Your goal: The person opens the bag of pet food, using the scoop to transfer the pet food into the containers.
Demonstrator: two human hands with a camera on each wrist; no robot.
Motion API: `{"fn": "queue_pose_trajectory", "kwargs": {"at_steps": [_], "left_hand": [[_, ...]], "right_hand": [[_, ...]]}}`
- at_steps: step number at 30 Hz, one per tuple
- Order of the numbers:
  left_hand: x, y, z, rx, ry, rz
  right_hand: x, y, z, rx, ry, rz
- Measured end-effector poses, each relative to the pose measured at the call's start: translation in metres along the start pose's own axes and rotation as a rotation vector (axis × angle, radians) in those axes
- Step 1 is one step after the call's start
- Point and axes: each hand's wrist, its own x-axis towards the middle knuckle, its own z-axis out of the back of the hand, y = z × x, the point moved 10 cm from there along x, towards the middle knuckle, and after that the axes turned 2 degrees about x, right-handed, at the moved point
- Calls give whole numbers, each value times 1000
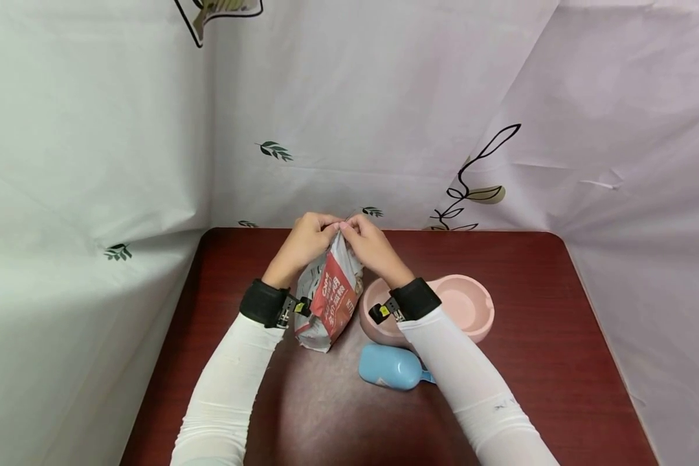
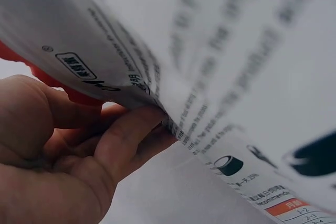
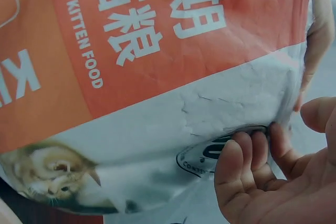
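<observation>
A red and white bag of kitten food [image 1: 334,299] stands upright on the table, its top edge raised between both hands. The left hand [image 1: 307,244] pinches that edge from the left, and the left wrist view shows its thumb and fingers [image 2: 123,137] on the rim. From the right, the right hand [image 1: 374,247] grips the same edge with its thumb close to the left one. Its curled fingertips [image 3: 239,153] lie against the bag's front [image 3: 210,87] in the right wrist view. A picture of a cat shows on the bag.
A pink double bowl [image 1: 482,309] sits right of the bag, partly under the right wrist. In front of it lies a blue scoop [image 1: 391,366], its handle reaching beneath the right sleeve. The dark red table [image 1: 559,362] meets hanging white cloth [image 1: 349,116] at its back edge.
</observation>
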Motion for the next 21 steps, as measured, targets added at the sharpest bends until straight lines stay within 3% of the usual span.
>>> {"fn": "queue_pose_trajectory", "kwargs": {"at_steps": [8, 14, 21], "left_hand": [[-3, 0, 1, -29, 10, 12], [-3, 4, -1, -68, 37, 38], [-1, 4, -1, -45, 27, 29]], "right_hand": [[8, -8, -10, 187, 40, -63], [10, -9, -12, 244, 62, -75], [11, -6, -12, 304, 84, -74]]}}
